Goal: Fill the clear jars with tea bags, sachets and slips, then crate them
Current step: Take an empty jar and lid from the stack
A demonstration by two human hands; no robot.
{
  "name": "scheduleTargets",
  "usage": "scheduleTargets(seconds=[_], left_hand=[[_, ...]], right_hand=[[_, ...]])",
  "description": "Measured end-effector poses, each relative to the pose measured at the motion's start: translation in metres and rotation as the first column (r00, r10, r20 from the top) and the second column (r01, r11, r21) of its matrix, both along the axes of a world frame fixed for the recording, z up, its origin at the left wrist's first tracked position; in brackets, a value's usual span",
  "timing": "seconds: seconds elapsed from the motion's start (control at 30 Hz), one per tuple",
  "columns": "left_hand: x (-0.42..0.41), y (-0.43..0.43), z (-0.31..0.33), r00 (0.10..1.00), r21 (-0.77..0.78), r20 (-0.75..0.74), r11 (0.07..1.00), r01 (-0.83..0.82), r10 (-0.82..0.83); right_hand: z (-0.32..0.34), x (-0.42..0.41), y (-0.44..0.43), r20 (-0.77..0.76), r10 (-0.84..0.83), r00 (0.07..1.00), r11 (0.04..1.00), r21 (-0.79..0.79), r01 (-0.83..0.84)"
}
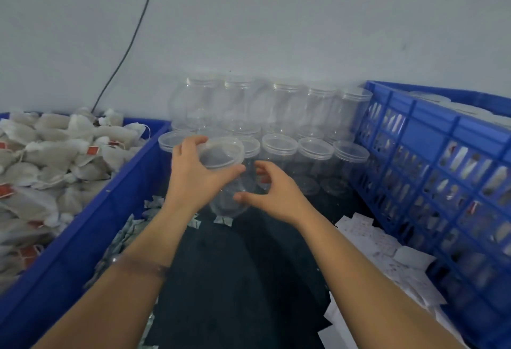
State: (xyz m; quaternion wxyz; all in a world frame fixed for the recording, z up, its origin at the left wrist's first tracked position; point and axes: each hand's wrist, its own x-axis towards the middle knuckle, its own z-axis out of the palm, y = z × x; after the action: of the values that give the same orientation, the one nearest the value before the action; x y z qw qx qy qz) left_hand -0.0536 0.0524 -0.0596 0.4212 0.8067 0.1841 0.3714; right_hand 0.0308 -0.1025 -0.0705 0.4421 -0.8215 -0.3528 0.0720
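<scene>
Far left of the held jar stands a blue bin (83,224), heaped with tea bags (41,160), some showing red tags. Behind the bin, a dark cable (130,41) runs up the pale wall. Between the bin and the jar, small silvery sachets (124,232) lie scattered along the edge of the dark worktop (235,279).

The left forearm reaches forward and slightly right over the worktop. The left hand (193,171) grips the jar (229,182) at its neck, with the fingers curled over the far rim and the thumb across the near side. The jar is clear and empty. It is lifted off the worktop and tilted, its open mouth up and towards the person and its base down by the sachets.

Just right of the jar, the right forearm comes in from the lower right. The right hand (272,193) is open, its fingers loosely bent and spread and its thumb stretched towards the jar's lower side. I cannot tell whether the thumb touches it.

Behind the jar, against the wall, empty jars (276,127) stand stacked in two tiers. Right of the jar and nearer the person, white slips (373,240) lie in a loose pile on the worktop. Furthest right of the jar is a blue lattice crate (431,138), with filled jars showing dimly through its side.
</scene>
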Motion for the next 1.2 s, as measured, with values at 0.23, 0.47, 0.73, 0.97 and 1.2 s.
scheduleTargets(seconds=[0.23,0.47,0.73,0.97,1.2], left_hand=[[-0.057,-0.042,-0.016,0.922,-0.286,0.024,0.881,0.378,-0.387],[-0.082,-0.067,-0.04,0.944,-0.292,0.144,0.899,0.327,-0.296],[-0.079,-0.081,-0.048,0.97,-0.255,0.159,0.941,0.221,-0.185],[-0.086,-0.089,-0.051,0.928,-0.238,0.22,0.906,0.35,-0.3],[-0.089,-0.081,-0.055,0.953,-0.238,0.241,0.94,0.244,-0.186]], right_hand=[[-0.034,-0.054,-0.021,-0.192,0.225,0.955,0.933,0.324,-0.155],[-0.067,-0.091,-0.021,-0.109,0.145,0.983,0.893,0.442,-0.082],[-0.063,-0.11,-0.014,0.084,-0.071,0.994,0.854,0.52,0.017],[-0.071,-0.109,-0.016,0.002,-0.12,0.993,0.839,0.536,0.1],[-0.065,-0.118,-0.016,0.102,-0.057,0.993,0.85,0.527,-0.006]])
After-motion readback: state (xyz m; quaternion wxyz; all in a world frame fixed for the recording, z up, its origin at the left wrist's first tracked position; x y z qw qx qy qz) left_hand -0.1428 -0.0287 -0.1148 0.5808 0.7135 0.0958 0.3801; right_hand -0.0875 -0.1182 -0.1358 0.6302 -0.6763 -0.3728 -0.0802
